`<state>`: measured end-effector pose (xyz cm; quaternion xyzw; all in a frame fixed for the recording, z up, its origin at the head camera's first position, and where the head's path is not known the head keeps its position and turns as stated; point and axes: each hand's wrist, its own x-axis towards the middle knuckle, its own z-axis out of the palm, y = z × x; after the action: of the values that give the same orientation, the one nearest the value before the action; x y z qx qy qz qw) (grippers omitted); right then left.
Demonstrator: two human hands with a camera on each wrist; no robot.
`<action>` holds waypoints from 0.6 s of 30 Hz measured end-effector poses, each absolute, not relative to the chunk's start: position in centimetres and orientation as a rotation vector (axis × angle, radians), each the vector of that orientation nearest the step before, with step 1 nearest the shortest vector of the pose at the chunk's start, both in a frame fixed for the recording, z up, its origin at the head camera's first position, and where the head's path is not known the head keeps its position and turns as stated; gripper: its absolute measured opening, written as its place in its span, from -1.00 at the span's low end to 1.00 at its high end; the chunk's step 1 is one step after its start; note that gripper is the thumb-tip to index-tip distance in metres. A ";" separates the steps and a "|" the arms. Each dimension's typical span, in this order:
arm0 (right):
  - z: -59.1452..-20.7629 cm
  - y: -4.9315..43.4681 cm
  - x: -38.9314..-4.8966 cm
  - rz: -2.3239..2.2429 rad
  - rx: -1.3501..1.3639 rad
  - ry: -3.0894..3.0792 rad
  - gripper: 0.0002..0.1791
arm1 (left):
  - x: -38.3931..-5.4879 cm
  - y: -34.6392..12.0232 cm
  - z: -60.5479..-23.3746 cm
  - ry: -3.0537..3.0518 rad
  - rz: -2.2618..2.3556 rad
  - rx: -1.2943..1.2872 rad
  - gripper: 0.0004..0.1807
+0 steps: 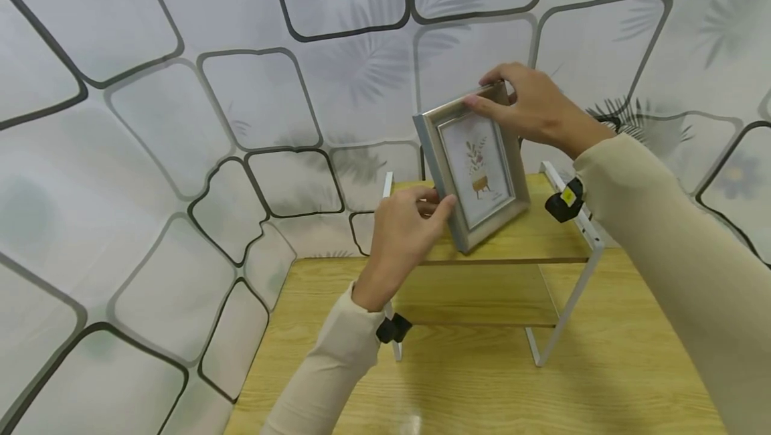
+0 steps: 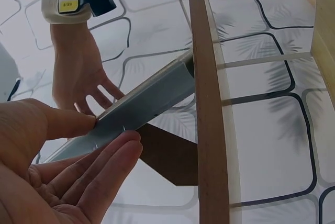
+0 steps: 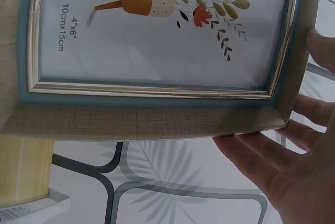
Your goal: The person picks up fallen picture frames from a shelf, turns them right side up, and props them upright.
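A silver-beige picture frame (image 1: pixel 520 184) stands tilted over the top board of a small two-tier shelf (image 1: pixel 557 237). Its lower corner is right at the board's front part. Inside is a plant print, marked 4"x6" in the right wrist view. My left hand (image 1: pixel 400 237) pinches the frame's left side between thumb and fingers. At the top right corner, my right hand (image 1: pixel 536 110) grips it, thumb in front and fingers behind. In the left wrist view a dark brown stand flap (image 2: pixel 167 156) sticks out from the back of the frame.
The shelf has a lower board (image 1: pixel 482 294) and white metal legs (image 1: pixel 569 304). It stands on a wood-grain table (image 1: pixel 482 388). Patterned wall covering (image 1: pixel 150 234) rises close behind and along the left.
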<state>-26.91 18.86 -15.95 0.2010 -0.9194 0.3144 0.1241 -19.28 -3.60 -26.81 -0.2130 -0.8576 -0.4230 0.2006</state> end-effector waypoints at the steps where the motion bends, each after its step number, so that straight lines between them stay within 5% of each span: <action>1: -16.0 19.0 -26.8 0.902 0.576 -2.671 -0.21 | -19.3 -3.6 -26.8 -2.396 -1.190 -0.593 -0.66; 18: -16.9 20.5 -25.0 0.826 0.391 -2.492 -0.31 | -19.8 -3.9 -26.9 -2.367 -1.148 -0.555 -0.70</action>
<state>-25.02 20.51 -16.86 0.1429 -0.9112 0.3018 0.2414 -19.76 -3.90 -26.94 -0.2012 -0.8579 -0.4160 0.2247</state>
